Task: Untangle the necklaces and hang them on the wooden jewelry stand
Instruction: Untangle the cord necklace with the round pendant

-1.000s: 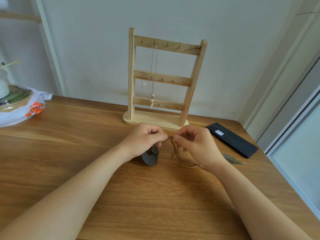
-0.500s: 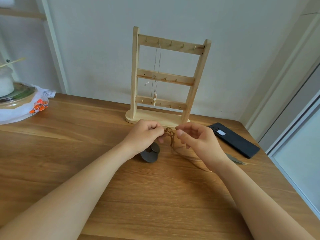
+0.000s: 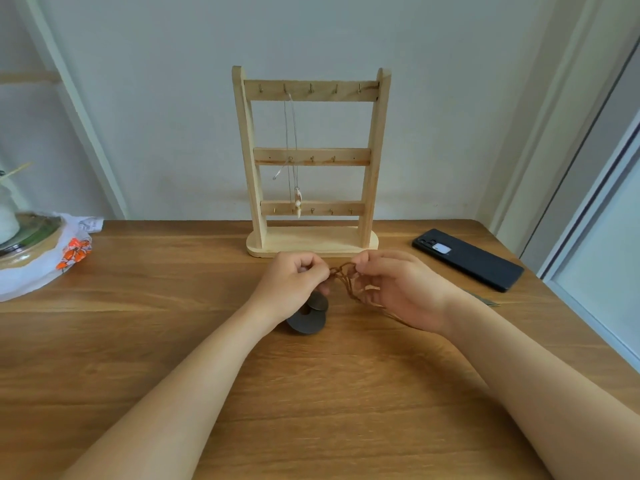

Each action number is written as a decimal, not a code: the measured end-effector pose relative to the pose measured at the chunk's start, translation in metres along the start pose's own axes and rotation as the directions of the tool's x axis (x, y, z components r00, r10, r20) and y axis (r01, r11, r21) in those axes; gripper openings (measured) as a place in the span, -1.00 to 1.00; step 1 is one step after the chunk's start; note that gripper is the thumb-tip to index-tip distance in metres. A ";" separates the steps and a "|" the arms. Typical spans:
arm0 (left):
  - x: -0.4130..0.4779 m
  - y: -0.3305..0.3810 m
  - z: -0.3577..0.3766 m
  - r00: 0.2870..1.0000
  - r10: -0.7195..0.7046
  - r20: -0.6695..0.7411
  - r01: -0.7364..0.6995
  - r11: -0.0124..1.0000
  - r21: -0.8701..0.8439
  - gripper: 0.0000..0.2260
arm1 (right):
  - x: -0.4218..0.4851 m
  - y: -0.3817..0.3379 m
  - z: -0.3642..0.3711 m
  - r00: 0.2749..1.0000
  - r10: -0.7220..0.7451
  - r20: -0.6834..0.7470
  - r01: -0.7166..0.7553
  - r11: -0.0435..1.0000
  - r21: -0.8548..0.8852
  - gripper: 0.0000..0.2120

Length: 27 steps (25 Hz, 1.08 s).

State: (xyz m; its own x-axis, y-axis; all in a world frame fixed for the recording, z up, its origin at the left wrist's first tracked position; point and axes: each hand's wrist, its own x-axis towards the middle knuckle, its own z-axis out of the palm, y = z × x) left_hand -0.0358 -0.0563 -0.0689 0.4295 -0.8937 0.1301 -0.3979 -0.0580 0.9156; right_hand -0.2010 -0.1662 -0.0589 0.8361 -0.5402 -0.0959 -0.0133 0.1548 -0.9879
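Note:
A wooden jewelry stand point(image 3: 311, 161) with three hooked bars stands at the back of the table. One thin silver necklace point(image 3: 292, 133) with a pale pendant point(image 3: 298, 201) hangs from its top bar. In front of the stand, a tangled brown cord necklace point(image 3: 345, 276) stretches between my hands. My left hand point(image 3: 294, 282) pinches one end of the tangle. My right hand point(image 3: 401, 289) pinches the other side, with cord looped through its fingers. Two dark round disc pendants point(image 3: 308, 315) lie on the table under my left hand.
A black phone point(image 3: 467, 259) lies at the right, with a thin metal object point(image 3: 485, 299) near my right wrist. A plastic bag with a glass-lidded dish point(image 3: 38, 251) sits at the left edge. The wall is close behind the stand.
The camera has tilted up and turned, so the stand now appears centred. My hands have stayed on the brown cord, drawing slightly apart with the tangle held just above the table.

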 end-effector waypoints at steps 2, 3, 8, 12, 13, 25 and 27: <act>0.000 0.001 0.002 1.000 0.001 0.016 -0.001 1.000 0.012 -0.78 | -0.002 -0.002 0.001 0.996 0.025 0.090 -0.036 0.993 0.116 -0.91; -0.001 0.001 0.002 1.000 0.001 0.016 -0.001 1.000 0.014 -0.77 | -0.002 -0.002 0.001 0.995 0.026 0.097 -0.040 0.989 0.143 -0.90; 0.002 -0.004 0.000 0.999 -0.021 -0.032 0.022 0.999 0.048 -0.80 | -0.009 -0.018 -0.009 0.998 -0.062 -0.023 0.066 0.948 0.311 -0.83; 0.005 -0.009 -0.004 0.994 -0.050 -0.094 0.058 0.995 0.082 -0.80 | -0.015 -0.034 -0.033 0.975 -0.200 -0.093 0.214 0.754 0.621 -0.88; 0.006 -0.010 -0.004 0.993 -0.045 -0.105 0.055 0.994 0.091 -0.80 | -0.016 -0.037 -0.041 0.965 -0.232 -0.124 0.251 0.672 0.697 -0.86; 0.009 -0.011 -0.013 0.995 -0.064 -0.082 0.050 0.986 -0.157 -0.93 | -0.014 -0.029 -0.064 0.884 -0.219 -0.414 0.399 0.814 0.422 -0.83; 0.010 -0.004 -0.016 0.996 -0.039 -0.086 0.011 0.952 -0.305 -0.90 | -0.016 -0.027 -0.053 0.898 -0.260 -0.356 0.353 0.908 0.225 -0.69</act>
State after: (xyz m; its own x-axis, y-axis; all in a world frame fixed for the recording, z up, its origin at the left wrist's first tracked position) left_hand -0.0167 -0.0582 -0.0647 0.5130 -0.8490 0.1266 -0.1268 0.0709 0.9894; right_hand -0.2430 -0.2054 -0.0368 0.5590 -0.8193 0.1276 0.4060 0.1362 -0.9037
